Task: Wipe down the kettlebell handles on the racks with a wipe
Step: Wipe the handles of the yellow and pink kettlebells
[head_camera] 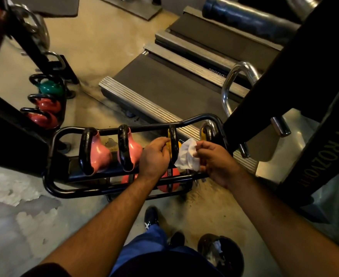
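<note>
The person stands over a low black tube rack (52, 148) that carries a row of kettlebells. The left hand (154, 156) reaches to the yellow kettlebell (179, 145); its fingers (162, 139) curl onto the bell just left of the black handle (173, 142), apparently steadying it, though the exact contact is hidden behind the hand. The right hand (214, 158) pinches a crumpled white wipe (187, 154) between thumb and fingers, the cloth bunched just beside that same handle, touching or nearly touching its right side.

The wipe is soft, limp and light; it will fold around the bar readily and has no shape of its own, so it is best held bunched in the palm with the fingers wrapped over it and the handle together. If damp, it may slide easily along the coated metal.

The kettlebells are rigid and probably heavy for their size; they sit stably in the rack and need not be lifted. Each handle is a thick, stiff loop standing upright, so the natural place to take hold is the top arc, then down each leg. Two pink kettlebells (100, 154) stand to the left on the same tier with glossy black handles, another yellow one (204, 134) sits at the right end, and red bells (167, 182) lie on the tier below. A second rack (62, 100) further left holds green and red ones.
</note>
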